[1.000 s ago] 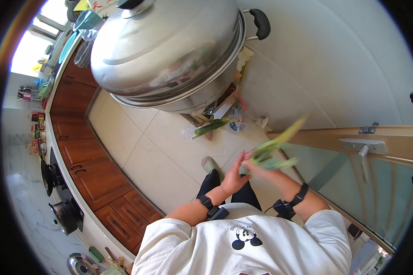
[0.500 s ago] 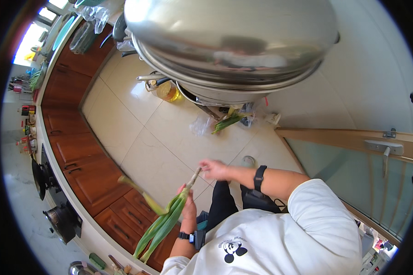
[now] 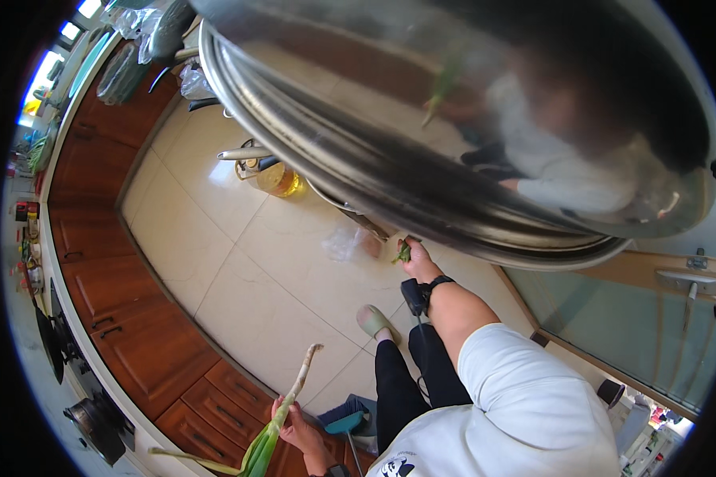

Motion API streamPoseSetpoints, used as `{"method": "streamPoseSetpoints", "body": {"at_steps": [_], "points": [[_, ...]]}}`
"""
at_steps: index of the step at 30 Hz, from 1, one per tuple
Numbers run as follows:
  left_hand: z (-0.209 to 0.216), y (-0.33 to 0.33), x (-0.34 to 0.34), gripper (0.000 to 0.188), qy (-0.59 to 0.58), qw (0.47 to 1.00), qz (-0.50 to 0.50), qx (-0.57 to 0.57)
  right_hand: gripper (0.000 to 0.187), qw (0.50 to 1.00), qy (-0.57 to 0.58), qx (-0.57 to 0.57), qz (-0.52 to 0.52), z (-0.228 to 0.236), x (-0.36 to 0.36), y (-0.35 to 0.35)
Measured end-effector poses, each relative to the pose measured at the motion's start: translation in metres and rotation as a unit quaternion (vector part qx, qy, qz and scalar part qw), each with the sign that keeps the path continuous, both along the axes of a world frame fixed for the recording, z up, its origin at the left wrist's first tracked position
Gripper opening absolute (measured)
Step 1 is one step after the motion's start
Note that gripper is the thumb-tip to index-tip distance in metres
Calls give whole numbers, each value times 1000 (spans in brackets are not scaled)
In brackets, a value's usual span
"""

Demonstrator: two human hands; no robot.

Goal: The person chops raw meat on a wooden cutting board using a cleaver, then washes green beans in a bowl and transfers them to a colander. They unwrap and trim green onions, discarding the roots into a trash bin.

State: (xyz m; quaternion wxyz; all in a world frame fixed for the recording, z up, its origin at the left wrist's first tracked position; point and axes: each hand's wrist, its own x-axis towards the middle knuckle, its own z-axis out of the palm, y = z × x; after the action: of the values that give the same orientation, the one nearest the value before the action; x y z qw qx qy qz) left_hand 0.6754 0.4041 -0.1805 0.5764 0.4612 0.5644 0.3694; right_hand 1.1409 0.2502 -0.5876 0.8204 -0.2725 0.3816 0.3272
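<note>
A person's left hand (image 3: 297, 430) wraps firmly around a long leek (image 3: 295, 388), well apart from the large steel pot (image 3: 358, 184), while the right hand (image 3: 422, 265), fingers curled, grips green leaves (image 3: 404, 253) near it; lifted carelessly, that arm could bump the pot, and a slackened left grip could drop the leek.

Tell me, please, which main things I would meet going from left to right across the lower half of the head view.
Dark pot → left hand with the long green-and-white leek → pale green slipper → right hand → door handle.
</note>
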Motion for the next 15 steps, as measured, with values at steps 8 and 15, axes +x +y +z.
{"method": "streamPoseSetpoints", "body": {"at_steps": [8, 15], "points": [[28, -10, 34, 37, -34, 999, -13, 8, 34, 976, -95, 191, -50, 77, 28, -148], [62, -32, 55, 37, 3, 998, -32, 60, 48, 994, 9, 103, -18, 266, 136, -125]]}}
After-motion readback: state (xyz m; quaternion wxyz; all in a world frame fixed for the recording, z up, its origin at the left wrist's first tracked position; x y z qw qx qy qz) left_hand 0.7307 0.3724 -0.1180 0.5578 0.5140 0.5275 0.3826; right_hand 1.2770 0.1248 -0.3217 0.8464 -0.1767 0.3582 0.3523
